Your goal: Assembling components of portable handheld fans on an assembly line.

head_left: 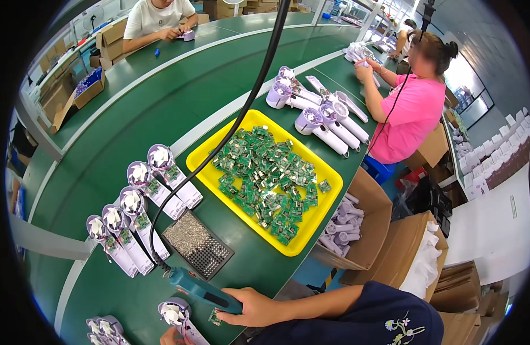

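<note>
My right hand (250, 307) comes in from the lower right and is closed around a teal electric screwdriver (199, 289) with a black cable. Just under its fingertips is a small green circuit board (215, 317); whether they pinch it I cannot tell. Below the screwdriver lies an opened handheld fan (174, 312), lilac with white blades. Only the fingers of my left hand (172, 338) show, at the lower edge, closed against this fan's handle. A black perforated tray of small screws (190, 236) sits just beyond the screwdriver.
A yellow tray (296, 247) heaped with circuit boards stands on the green table (259, 261). Opened fans (133, 201) lie left, more fans (328, 118) beyond. The black cable (225, 129) hangs across. A pink-shirted person (411, 106) works at right, another (156, 26) at far left.
</note>
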Demonstrator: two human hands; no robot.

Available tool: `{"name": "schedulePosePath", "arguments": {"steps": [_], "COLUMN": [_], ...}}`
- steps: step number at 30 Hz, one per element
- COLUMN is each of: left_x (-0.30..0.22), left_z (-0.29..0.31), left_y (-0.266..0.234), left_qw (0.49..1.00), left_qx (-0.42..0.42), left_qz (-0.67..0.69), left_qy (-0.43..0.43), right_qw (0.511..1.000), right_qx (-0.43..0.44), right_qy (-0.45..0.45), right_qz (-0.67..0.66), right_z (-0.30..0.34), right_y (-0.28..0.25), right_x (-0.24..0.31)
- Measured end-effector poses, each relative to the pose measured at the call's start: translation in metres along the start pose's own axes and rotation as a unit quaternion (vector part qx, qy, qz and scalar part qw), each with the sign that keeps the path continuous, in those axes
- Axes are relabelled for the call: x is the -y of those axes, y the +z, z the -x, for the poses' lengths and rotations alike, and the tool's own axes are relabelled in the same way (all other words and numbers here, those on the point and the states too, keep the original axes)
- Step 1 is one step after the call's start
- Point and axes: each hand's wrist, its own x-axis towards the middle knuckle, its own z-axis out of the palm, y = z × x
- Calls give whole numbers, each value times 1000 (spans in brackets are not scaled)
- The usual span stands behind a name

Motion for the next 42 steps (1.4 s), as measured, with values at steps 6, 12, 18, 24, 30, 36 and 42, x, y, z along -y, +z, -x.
{"name": "schedulePosePath", "arguments": {"steps": [6, 12, 18, 24, 30, 36, 42], "left_x": [-6, -1, 8, 30, 50, 36, 33], "left_z": [-4, -13, -10, -9, 2, 5, 3], "left_y": [-9, -6, 6, 23, 53, 68, 79], "left_qw": [1000, 992, 992, 983, 935, 928, 922], "left_qx": [20, 29, -46, -137, -151, -117, -119], "left_qz": [-18, 70, 61, 103, 299, 337, 360], "left_qy": [-3, 101, 101, 65, -112, -103, -83], "right_qw": [1000, 1000, 1000, 1000, 999, 997, 999], "right_qx": [9, -4, 7, -14, -19, -37, -24], "right_qy": [3, 2, 4, -14, -33, -61, -22], "right_qz": [14, 0, 23, 11, 7, 18, 13], "right_z": [0, 1, 0, 0, 0, 0, 0], "right_y": [1, 2, -2, 1, 4, 5, 2], "right_x": [-6, -6, -5, -6, -12, -16, -9]}}
